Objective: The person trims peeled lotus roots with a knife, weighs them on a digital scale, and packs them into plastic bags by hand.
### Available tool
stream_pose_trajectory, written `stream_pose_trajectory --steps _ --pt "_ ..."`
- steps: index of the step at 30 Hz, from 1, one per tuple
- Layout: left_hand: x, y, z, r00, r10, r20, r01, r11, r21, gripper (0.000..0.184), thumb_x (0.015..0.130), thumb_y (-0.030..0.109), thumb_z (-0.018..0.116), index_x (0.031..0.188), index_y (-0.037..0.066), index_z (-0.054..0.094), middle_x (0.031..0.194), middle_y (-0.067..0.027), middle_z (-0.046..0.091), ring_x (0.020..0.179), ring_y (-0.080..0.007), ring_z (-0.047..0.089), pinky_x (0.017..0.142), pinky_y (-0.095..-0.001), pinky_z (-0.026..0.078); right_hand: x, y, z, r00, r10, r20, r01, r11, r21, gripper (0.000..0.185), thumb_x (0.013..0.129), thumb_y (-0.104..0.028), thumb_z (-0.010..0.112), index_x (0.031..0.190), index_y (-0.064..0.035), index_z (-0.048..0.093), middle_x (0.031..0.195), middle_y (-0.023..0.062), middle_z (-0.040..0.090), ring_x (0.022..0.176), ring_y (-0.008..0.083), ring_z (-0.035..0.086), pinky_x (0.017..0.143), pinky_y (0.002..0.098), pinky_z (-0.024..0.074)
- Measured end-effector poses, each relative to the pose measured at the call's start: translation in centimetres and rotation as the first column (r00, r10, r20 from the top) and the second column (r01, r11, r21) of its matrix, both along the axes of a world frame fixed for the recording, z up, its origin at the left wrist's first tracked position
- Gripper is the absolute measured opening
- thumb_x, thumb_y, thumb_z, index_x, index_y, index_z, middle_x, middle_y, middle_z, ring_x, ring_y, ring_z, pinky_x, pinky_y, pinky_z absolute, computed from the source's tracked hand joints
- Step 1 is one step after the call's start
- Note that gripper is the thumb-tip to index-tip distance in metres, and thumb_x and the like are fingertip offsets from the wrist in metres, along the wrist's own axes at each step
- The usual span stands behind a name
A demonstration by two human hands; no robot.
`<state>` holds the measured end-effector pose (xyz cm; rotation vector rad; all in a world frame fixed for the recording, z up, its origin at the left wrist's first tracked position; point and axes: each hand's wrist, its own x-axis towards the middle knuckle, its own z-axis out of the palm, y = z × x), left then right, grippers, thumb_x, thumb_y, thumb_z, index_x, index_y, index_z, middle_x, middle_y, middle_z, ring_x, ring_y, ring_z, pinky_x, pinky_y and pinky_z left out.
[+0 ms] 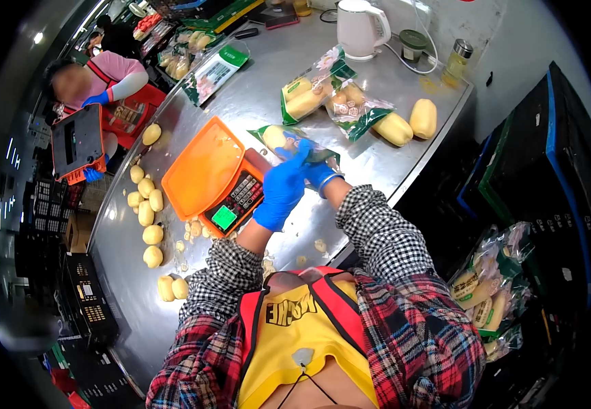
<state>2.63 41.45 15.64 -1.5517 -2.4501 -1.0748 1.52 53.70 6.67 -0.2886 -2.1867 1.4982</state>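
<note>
In front of me lies a clear and green printed plastic bag with pale peeled lotus root pieces inside. Both of my hands wear blue gloves and are at its near end. My left hand crosses over the bag, its fingers closed at the plastic. Partly behind it, my right hand grips the bag's edge; some of its fingers are hidden. Just left of the hands stands an orange kitchen scale with a lit green display. Two filled lotus root bags lie beyond, beside loose lotus root pieces.
Several lotus root pieces line the table's left edge. A white kettle, a jar and a flat stack of bags stand farther back. At left, a person holds a crate. Dark crates rise at right.
</note>
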Motion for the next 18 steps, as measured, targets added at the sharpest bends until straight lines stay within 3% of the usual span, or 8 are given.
stream_pose_trajectory --steps 2,4,5,7,10,12,15,18 --pt "-0.4 -0.4 -0.2 0.993 -0.048 0.112 0.026 0.981 0.190 0.048 0.084 -0.001 0.057 0.131 0.009 0.054 0.111 -0.0130 0.066 0.095 -0.0203 0.065 0.083 -0.0298 0.050 2.0 0.8 1.0 0.965 0.186 -0.183 -0.142 0.963 0.230 0.032 0.090 -0.023 0.059 0.116 -0.0046 0.057 0.109 0.0144 0.061 0.094 0.0217 0.059 0.080 0.0320 0.0485" --pt "-1.8 -0.1 0.9 0.967 -0.106 0.233 0.019 0.938 0.347 0.049 0.085 0.000 0.057 0.133 0.008 0.052 0.102 -0.0127 0.069 0.088 -0.0205 0.066 0.076 -0.0312 0.051 5.8 0.6 7.0 0.868 0.408 -0.283 -0.493 0.771 -0.403 0.026 0.091 -0.017 0.054 0.113 -0.0036 0.059 0.107 0.0134 0.061 0.092 0.0185 0.058 0.080 0.0303 0.0484" --pt "-2.6 -0.2 1.3 0.981 -0.130 0.142 0.060 0.909 0.412 0.049 0.085 -0.007 0.053 0.133 0.002 0.050 0.111 -0.0085 0.066 0.096 -0.0138 0.062 0.082 -0.0275 0.049 6.9 1.0 9.7 0.947 0.318 -0.044 -0.320 0.947 -0.036 0.029 0.088 -0.013 0.060 0.115 -0.0017 0.059 0.112 0.0124 0.060 0.095 0.0154 0.058 0.083 0.0295 0.0486" --pt "-3.1 -0.7 2.0 0.930 -0.090 0.357 -0.087 0.888 0.452 0.045 0.087 -0.005 0.051 0.132 0.000 0.051 0.113 -0.0086 0.065 0.096 -0.0142 0.062 0.084 -0.0266 0.048 11.5 0.0 11.2 0.953 0.169 -0.253 -0.249 0.911 -0.329 0.041 0.083 -0.016 0.070 0.119 -0.0018 0.058 0.117 0.0123 0.060 0.102 0.0183 0.059 0.087 0.0307 0.0485" --pt "-2.0 -1.1 3.6 0.829 -0.031 0.558 -0.195 0.920 0.341 0.036 0.090 0.001 0.050 0.125 -0.003 0.056 0.111 -0.0090 0.066 0.095 -0.0160 0.062 0.086 -0.0282 0.048 18.3 1.2 12.1 0.855 -0.118 -0.505 0.262 0.938 0.225 0.087 0.072 -0.032 0.079 0.141 -0.0024 0.037 0.141 0.0168 0.043 0.131 0.0288 0.040 0.108 0.0380 0.0317" --pt "1.9 -0.2 4.9 0.793 -0.217 0.570 -0.069 0.897 0.438 0.030 0.092 0.009 0.052 0.117 -0.004 0.061 0.110 -0.0104 0.065 0.065 -0.0083 0.059 0.055 -0.0195 0.048 21.0 2.3 8.0 0.909 -0.198 -0.366 0.282 0.940 0.192 0.115 0.063 -0.039 0.084 0.148 -0.0024 0.016 0.152 0.0184 0.024 0.139 0.0312 0.025 0.114 0.0395 0.0212" --pt "7.4 2.4 6.1 0.840 -0.281 0.463 0.035 0.882 0.471 0.028 0.094 0.011 0.050 0.114 -0.005 0.061 0.107 -0.0114 0.066 0.060 -0.0063 0.058 0.046 -0.0161 0.042 23.6 0.3 4.0 0.910 -0.221 -0.352 0.199 0.975 -0.099 0.135 0.054 -0.039 0.090 0.149 -0.0023 0.001 0.155 0.0197 0.008 0.143 0.0305 0.014 0.116 0.0383 0.0131" --pt "14.6 2.3 8.7 0.683 -0.393 0.615 0.156 0.902 0.403 0.026 0.095 0.009 0.048 0.112 -0.008 0.060 0.116 -0.0164 0.063 0.090 -0.0170 0.063 0.073 -0.0238 0.051 25.1 -1.4 5.7 0.728 -0.333 -0.599 0.044 0.895 -0.444 0.105 0.071 -0.019 0.081 0.150 -0.0088 0.013 0.153 0.0134 0.022 0.139 0.0270 0.028 0.109 0.0374 0.0314"
